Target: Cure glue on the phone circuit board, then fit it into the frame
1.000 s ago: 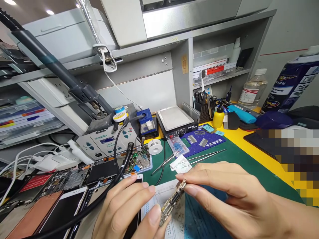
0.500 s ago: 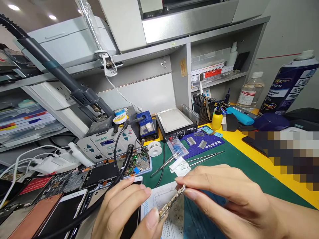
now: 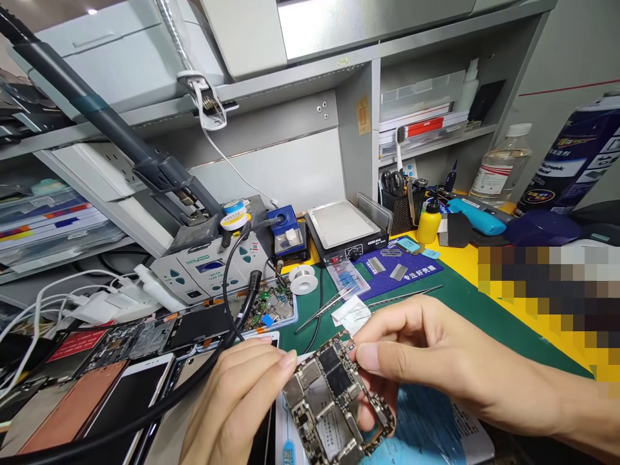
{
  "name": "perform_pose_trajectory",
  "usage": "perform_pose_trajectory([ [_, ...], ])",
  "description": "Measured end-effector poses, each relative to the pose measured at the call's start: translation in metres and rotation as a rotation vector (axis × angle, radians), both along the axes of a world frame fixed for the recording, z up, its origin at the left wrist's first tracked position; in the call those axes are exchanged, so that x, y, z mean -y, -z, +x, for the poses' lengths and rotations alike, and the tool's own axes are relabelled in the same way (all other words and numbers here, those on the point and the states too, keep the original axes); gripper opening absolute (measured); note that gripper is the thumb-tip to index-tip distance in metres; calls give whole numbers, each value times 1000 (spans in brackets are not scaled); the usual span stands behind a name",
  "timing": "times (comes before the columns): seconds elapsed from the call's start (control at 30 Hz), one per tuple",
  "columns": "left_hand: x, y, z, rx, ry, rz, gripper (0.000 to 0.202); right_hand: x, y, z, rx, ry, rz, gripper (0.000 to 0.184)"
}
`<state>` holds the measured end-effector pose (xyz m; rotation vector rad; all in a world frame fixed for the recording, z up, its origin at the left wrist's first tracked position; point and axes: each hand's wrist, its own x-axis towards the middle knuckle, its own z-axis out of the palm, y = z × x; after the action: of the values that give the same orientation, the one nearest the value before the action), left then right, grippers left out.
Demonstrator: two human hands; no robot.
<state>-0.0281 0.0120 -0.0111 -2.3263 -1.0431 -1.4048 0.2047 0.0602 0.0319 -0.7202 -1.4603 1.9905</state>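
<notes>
A phone circuit board [image 3: 334, 374], packed with dark chips and metal shields, is tilted with its broad face towards me. My right hand [image 3: 411, 361] pinches its upper right edge, thumb in front, and other fingers show behind it through a gap. My left hand [image 3: 242, 394] keeps its fingers together and bent against the board's upper left edge; its thumb cannot be made out. Beneath the board lies a printed sheet [image 3: 289, 445], partly covered. Past the hands are metal tweezers [image 3: 323, 309] and a crumpled white wipe [image 3: 349, 312].
A heating plate [image 3: 343, 226], a solder spool [image 3: 303, 280] and a tray of board scraps [image 3: 274, 307] stand behind. A soldering station [image 3: 217, 278] is at the left, its black cable [image 3: 159, 420] crossing over phones [image 3: 130, 400]. A yellow bottle [image 3: 429, 223] is further right.
The board has turned from edge-on to face me. My right hand has shifted its hold and rolled over, and my left fingers have drawn together. The view has moved slightly.
</notes>
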Motion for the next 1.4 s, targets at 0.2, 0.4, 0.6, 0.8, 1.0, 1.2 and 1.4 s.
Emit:
perform_pose_trajectory([
  [0.2, -1, 2, -1, 5, -53, -6, 46, 0, 2, 2, 5, -30, -39, 30],
  [0.4, 1, 2, -7, -17, -58, -109, 45, -2, 2, 0, -6, -24, -52, 28],
  [0.6, -9, -5, -18, -86, -5, -204, 41, -2, 1, 0, -32, -22, -90, 30],
  [0.8, -20, -10, -18, -109, 25, -271, 28, -3, 3, 0, -1, -28, -73, 30],
  [1.0, -25, -5, -20, -96, 50, -314, 30, -4, 8, 3, -22, -42, -124, 31],
  [1.2, -26, 0, -30, -51, 64, -369, 29, -5, 10, 3, -45, -67, -166, 34],
  [1.4, -27, 7, -38, 1, 75, -427, 31, 3, 5, 3, 96, 205, 57, 23],
])
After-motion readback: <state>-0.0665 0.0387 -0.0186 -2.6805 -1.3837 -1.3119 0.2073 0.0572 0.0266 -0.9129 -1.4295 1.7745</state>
